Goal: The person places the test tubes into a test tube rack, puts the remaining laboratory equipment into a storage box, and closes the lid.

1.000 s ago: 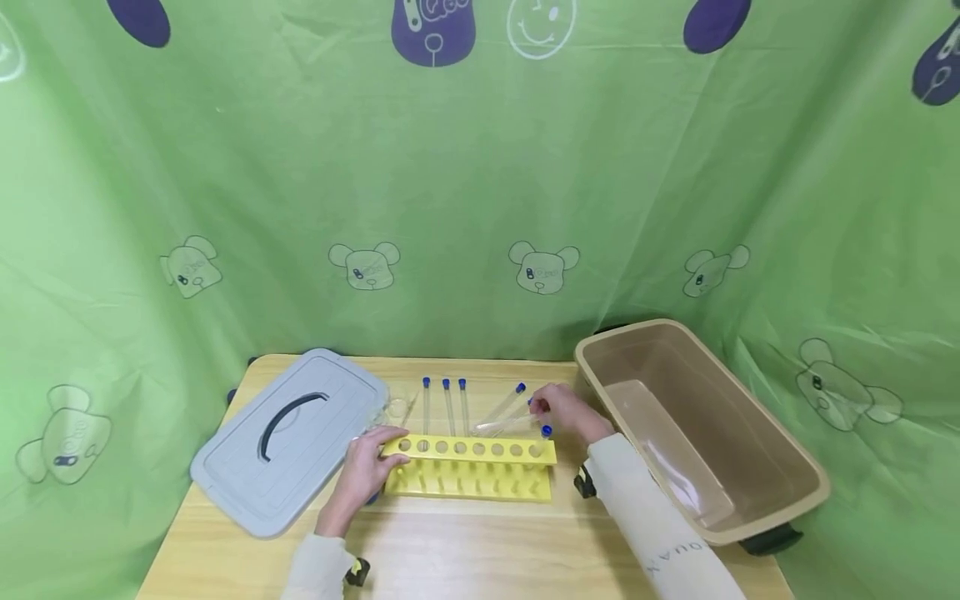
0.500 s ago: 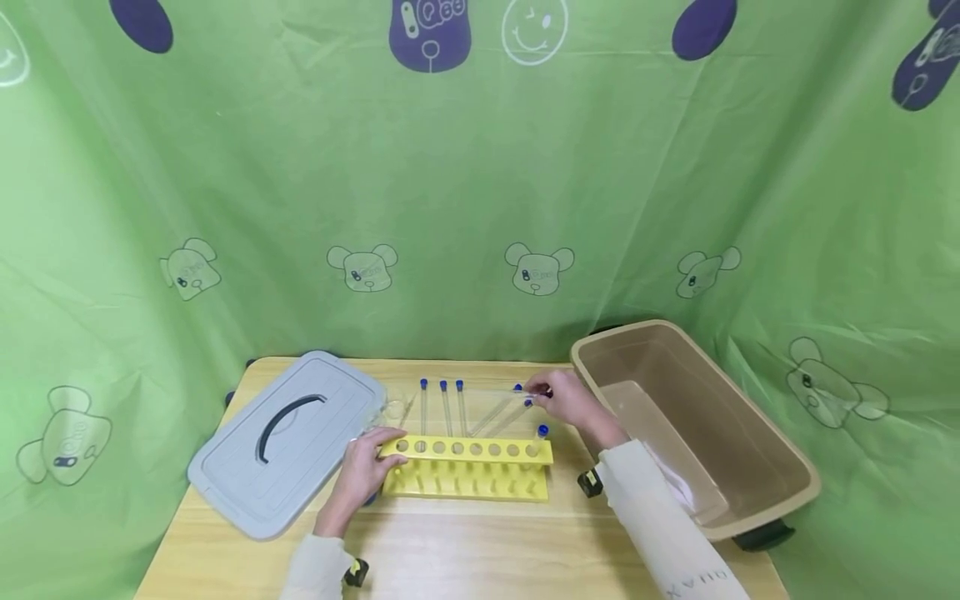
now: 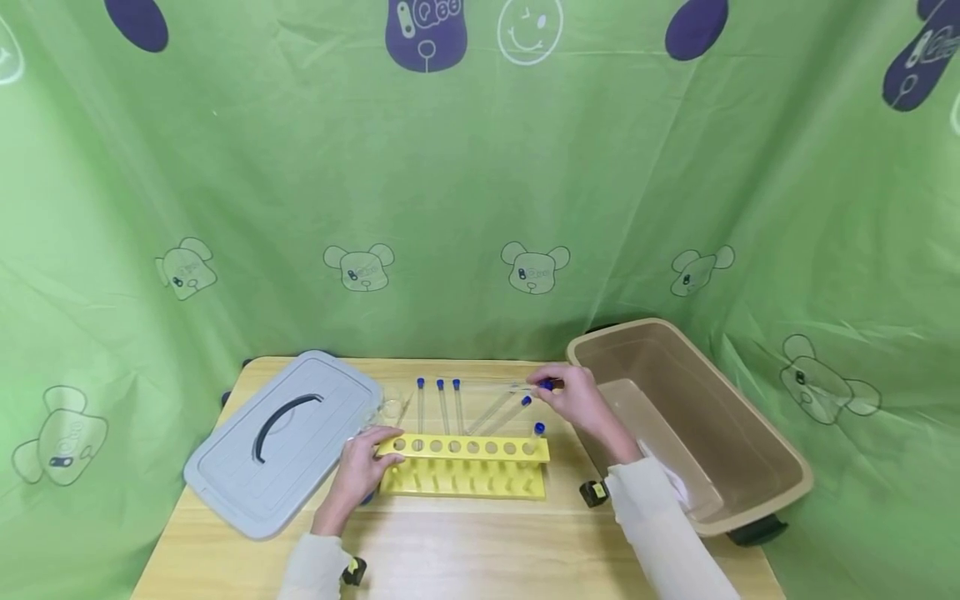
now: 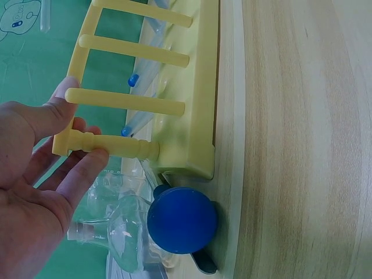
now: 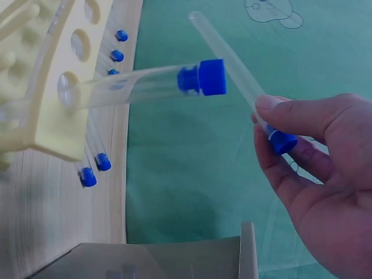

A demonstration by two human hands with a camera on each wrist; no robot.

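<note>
My left hand (image 3: pixel 360 471) grips the left end of a yellow test tube rack (image 3: pixel 465 492), thumb on its top plate and fingers under it. One blue-stoppered test tube (image 5: pixel 145 84) stands in the rack's rightmost hole. Behind the rack's right end, my right hand (image 3: pixel 581 404) pinches another clear test tube (image 5: pixel 232 64) near its blue stopper (image 5: pixel 283 141), between thumb and fingers. That tube is raised off the table, its rounded end pointing left in the head view. Several stoppered tubes (image 3: pixel 444 408) lie behind the rack, two of them (image 3: pixel 512 412) slanted.
A grey lid (image 3: pixel 288 442) with a black handle lies at the left. Beside it are a clear glass flask (image 4: pixel 125 232) and a blue rubber bulb (image 4: pixel 181 221). A brown plastic bin (image 3: pixel 697 417) stands at the right, close to my right forearm. Green curtain (image 3: pixel 450 167) hangs behind.
My right hand has lifted the test tube from behind the rack and drawn it up and slightly right; its stopper now shows at the fingers. My left hand keeps its grip on the rack.
</note>
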